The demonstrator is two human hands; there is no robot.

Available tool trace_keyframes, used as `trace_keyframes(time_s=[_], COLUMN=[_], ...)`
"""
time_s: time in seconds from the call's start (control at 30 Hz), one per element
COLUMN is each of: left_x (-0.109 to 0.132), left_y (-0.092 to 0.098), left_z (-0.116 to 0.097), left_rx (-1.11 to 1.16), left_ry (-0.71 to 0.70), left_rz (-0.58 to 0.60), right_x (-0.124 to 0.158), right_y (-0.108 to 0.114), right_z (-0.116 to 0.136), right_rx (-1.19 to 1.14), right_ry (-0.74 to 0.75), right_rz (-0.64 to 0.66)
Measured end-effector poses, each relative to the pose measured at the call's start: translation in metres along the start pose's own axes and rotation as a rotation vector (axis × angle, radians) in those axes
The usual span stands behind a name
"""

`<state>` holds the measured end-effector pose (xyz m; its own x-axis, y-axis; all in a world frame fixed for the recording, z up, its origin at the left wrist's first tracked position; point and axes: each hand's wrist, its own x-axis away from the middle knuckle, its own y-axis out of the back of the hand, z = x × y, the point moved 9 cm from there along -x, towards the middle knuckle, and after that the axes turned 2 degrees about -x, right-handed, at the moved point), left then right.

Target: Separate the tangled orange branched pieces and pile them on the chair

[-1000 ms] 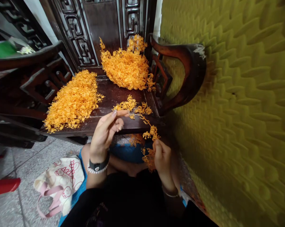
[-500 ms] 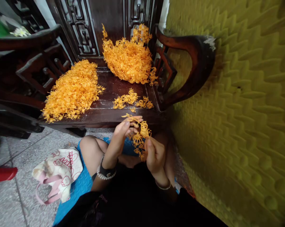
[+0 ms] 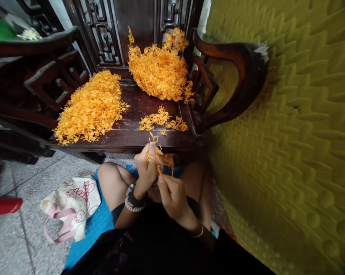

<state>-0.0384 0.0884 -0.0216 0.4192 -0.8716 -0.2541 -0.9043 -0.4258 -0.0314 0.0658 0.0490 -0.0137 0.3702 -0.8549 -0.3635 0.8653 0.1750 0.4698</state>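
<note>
My left hand [image 3: 147,165] is closed, thumb up, on a spidery orange plastic piece [image 3: 154,138] whose thin legs stick out above the fingers. With thumb and forefinger, my right hand [image 3: 174,196] pinches the lower end of a thin strand of the same piece, just below the left hand. More orange plastic [image 3: 168,161] hangs behind the hands, partly hidden by the fingers. Before me on the dark wooden chair seat [image 3: 126,134] lie a few loose orange pieces [image 3: 154,119].
A big heap of orange pieces [image 3: 90,109] covers the seat's left side; another heap [image 3: 161,72] rises at the back right. The curved armrest [image 3: 243,76] stands beside a yellow-green textured wall [image 3: 304,133]. A cloth bag [image 3: 85,198] lies by the blue mat [image 3: 88,244].
My left hand has gone from spread fingers to a closed grip. My right hand has moved left and closer to it, and the orange plastic between them has turned.
</note>
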Motion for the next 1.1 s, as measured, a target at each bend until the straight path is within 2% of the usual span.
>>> trace_keyframes(time_s=[0.1,0.27,0.37,0.4,0.47,0.53,0.6,0.63,0.7,0.8,0.87,0.93,1.0,1.1], left_x=[-0.009,-0.013,-0.018,-0.024,-0.046,-0.070,-0.085,-0.089,-0.084,-0.045,-0.016,0.003,0.009,0.007], left_y=[0.005,-0.012,-0.019,-0.015,0.013,0.063,0.099,0.105,0.096,0.051,0.023,0.003,-0.008,-0.013], left_z=[-0.004,-0.014,-0.020,-0.020,-0.020,-0.022,-0.030,-0.036,-0.042,-0.032,-0.018,-0.009,-0.004,-0.001], left_rx=[-0.063,-0.147,-0.142,-0.119,-0.065,-0.022,-0.055,-0.085,-0.081,-0.014,-0.001,-0.046,-0.126,-0.172], left_ry=[-0.028,-0.048,-0.097,-0.106,-0.125,-0.156,-0.200,-0.224,-0.234,-0.123,-0.048,-0.042,-0.069,-0.067], left_rz=[0.046,0.264,0.286,0.260,0.081,-0.221,-0.362,-0.325,-0.172,0.079,0.149,0.208,0.258,0.308], right_x=[0.005,0.007,0.011,0.013,0.022,0.030,0.033,0.032,0.024,0.005,-0.004,-0.008,-0.007,-0.005], right_y=[0.001,0.006,0.011,0.012,0.016,0.022,0.029,0.033,0.041,0.044,0.038,0.033,0.032,0.033], right_z=[0.003,0.012,0.017,0.019,0.023,0.024,0.016,0.010,0.000,0.002,0.008,0.014,0.018,0.018], right_rx=[0.010,-0.039,-0.092,-0.109,-0.133,-0.137,-0.113,-0.098,-0.060,0.014,0.071,0.105,0.106,0.075], right_ry=[0.011,0.032,0.033,0.039,0.070,0.081,0.030,-0.008,-0.061,-0.028,0.011,0.050,0.076,0.081], right_rz=[-0.004,-0.005,-0.031,-0.038,-0.056,-0.075,-0.102,-0.128,-0.183,-0.217,-0.177,-0.137,-0.126,-0.139])
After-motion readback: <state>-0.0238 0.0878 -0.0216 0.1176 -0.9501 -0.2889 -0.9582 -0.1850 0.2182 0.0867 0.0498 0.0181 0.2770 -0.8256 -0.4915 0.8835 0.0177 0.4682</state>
